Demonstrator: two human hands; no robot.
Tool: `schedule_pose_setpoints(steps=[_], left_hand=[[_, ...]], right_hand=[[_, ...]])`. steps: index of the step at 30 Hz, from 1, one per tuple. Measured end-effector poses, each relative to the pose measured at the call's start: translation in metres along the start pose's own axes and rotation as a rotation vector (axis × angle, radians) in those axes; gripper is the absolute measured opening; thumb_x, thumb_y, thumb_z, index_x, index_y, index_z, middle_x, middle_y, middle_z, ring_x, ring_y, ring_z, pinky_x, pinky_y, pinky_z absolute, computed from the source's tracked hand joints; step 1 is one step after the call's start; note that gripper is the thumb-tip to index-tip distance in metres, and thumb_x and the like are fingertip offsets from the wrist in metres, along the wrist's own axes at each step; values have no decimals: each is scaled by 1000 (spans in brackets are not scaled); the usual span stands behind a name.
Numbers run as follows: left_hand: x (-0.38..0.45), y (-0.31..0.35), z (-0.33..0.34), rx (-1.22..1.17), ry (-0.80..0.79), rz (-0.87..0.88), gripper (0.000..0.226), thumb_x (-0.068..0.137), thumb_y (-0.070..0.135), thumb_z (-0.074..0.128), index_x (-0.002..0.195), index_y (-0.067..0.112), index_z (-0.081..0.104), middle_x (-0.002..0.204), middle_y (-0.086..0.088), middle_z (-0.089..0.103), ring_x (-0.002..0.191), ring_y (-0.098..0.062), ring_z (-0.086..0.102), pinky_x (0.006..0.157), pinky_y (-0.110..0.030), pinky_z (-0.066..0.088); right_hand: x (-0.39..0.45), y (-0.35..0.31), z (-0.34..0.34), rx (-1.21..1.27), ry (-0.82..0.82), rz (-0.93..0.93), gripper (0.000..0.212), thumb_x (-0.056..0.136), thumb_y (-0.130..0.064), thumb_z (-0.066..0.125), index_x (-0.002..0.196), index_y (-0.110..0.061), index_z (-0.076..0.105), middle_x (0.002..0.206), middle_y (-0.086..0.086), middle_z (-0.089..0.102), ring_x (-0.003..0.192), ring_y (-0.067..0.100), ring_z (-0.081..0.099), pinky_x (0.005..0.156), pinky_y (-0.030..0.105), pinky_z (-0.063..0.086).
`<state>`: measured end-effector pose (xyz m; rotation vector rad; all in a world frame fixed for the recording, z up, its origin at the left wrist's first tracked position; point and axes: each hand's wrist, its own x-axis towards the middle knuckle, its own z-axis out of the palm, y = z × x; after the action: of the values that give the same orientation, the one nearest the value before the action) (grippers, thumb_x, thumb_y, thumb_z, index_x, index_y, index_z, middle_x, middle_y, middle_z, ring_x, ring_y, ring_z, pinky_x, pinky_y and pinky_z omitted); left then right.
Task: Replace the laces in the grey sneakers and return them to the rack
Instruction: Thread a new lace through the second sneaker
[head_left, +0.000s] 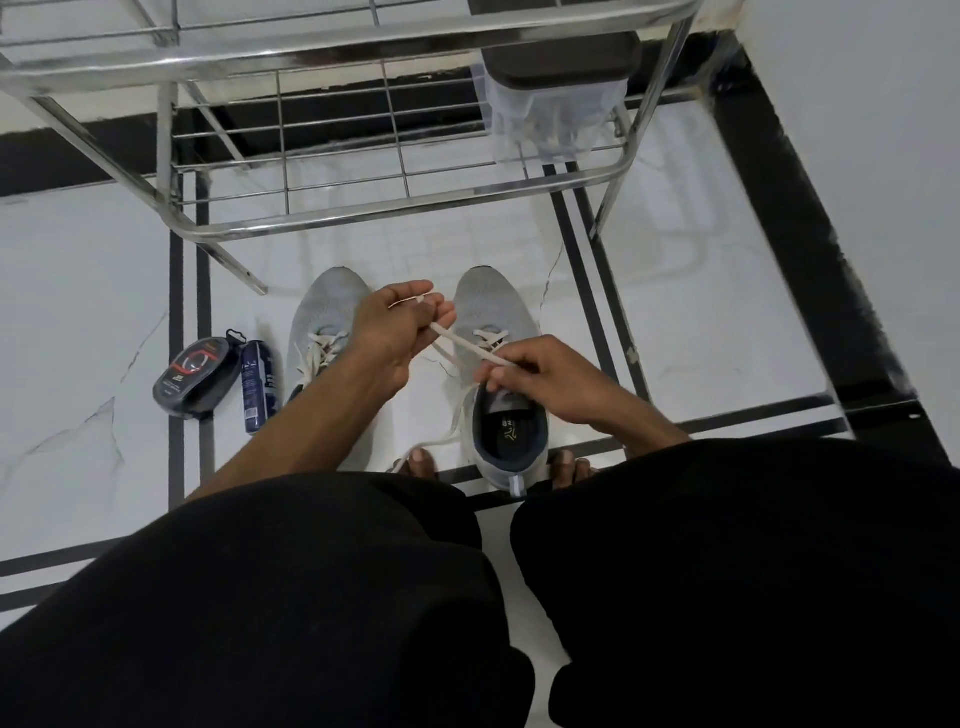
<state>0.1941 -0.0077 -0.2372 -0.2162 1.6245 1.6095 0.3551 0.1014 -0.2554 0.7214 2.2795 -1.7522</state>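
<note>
Two grey sneakers stand side by side on the white floor, toes toward the rack: the left sneaker (322, 317) and the right sneaker (493, 306). A cream lace (470, 345) runs taut above the right sneaker between both hands. My left hand (400, 332) grips one end of the lace, its fingers curled round it. My right hand (540, 374) pinches the lace over the shoe's opening. More lace hangs loose down the right sneaker's side to the floor. My left forearm hides much of the left sneaker.
A steel wire shoe rack (363, 208) stands just beyond the sneakers, with a clear container with a dark lid (556, 98) on its shelf. A shoe-polish sponge case (197, 374) and a blue spray can (258, 384) lie at left. My black-trousered knees fill the foreground.
</note>
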Motion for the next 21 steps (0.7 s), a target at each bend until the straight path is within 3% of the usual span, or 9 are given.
schedule_pose_setpoints(steps=[4, 6, 8, 10, 12, 13, 15, 17, 21], left_hand=[[2, -14, -30, 311, -53, 50, 12, 95, -5, 57, 102, 4, 60, 104, -22, 66, 78, -16, 71, 69, -24, 60], [-3, -21, -34, 717, -135, 90, 11, 97, 8, 60, 107, 11, 62, 114, -23, 66, 82, -19, 70, 76, -32, 60], [-5, -27, -33, 1396, -179, 257, 36, 95, 30, 62, 129, 21, 54, 140, -19, 49, 105, -28, 62, 91, -41, 52], [-13, -32, -22, 1681, -142, 625, 55, 91, 36, 67, 141, 25, 47, 158, -18, 25, 134, -37, 42, 105, -47, 39], [-16, -35, -10, 1537, -240, 896, 51, 85, 30, 74, 133, 23, 59, 154, -15, 38, 137, -35, 40, 108, -48, 37], [-15, -37, -4, 1426, -321, 889, 42, 84, 28, 75, 125, 23, 65, 143, -9, 53, 131, -30, 49, 105, -46, 42], [-12, -39, 6, 1284, -398, 710, 25, 83, 28, 75, 108, 28, 71, 111, 7, 72, 104, -15, 66, 92, -41, 51], [-4, -40, 10, 1172, -366, 567, 14, 80, 26, 79, 92, 28, 74, 91, 11, 74, 82, -6, 68, 83, -38, 54], [4, -45, 12, 989, -467, 427, 15, 75, 25, 85, 85, 24, 73, 80, 9, 73, 78, -5, 69, 81, -36, 58]], right_hand=[[-7, 15, -21, -75, 142, 68, 18, 98, -8, 59, 103, -13, 75, 68, 2, 71, 57, 14, 66, 62, 25, 54], [-5, 17, -19, -136, 194, 114, 13, 94, -10, 66, 100, -16, 76, 67, 1, 72, 56, 11, 67, 59, 21, 52], [-1, 17, -12, -223, 221, 120, 11, 90, -15, 72, 98, -18, 78, 69, -4, 73, 59, 6, 68, 60, 20, 50], [2, 16, -5, -281, 228, 108, 10, 87, -19, 75, 96, -20, 79, 71, -9, 73, 62, 2, 67, 66, 21, 53], [4, 13, 0, -261, 222, 99, 8, 86, -19, 76, 93, -21, 79, 72, -11, 72, 58, 1, 66, 65, 18, 54], [4, 12, 2, -235, 223, 94, 7, 87, -18, 76, 92, -21, 78, 70, -12, 71, 56, 0, 65, 61, 15, 52], [4, 13, 4, -177, 249, 82, 6, 87, -17, 76, 92, -19, 77, 69, -11, 70, 53, 1, 65, 57, 14, 49], [1, 17, 2, -77, 271, 85, 6, 86, -13, 77, 91, -16, 77, 71, -4, 73, 57, 10, 69, 60, 23, 56], [-5, 30, -9, 58, 318, 106, 12, 79, -20, 83, 87, -16, 75, 74, 2, 75, 61, 20, 71, 72, 39, 61]])
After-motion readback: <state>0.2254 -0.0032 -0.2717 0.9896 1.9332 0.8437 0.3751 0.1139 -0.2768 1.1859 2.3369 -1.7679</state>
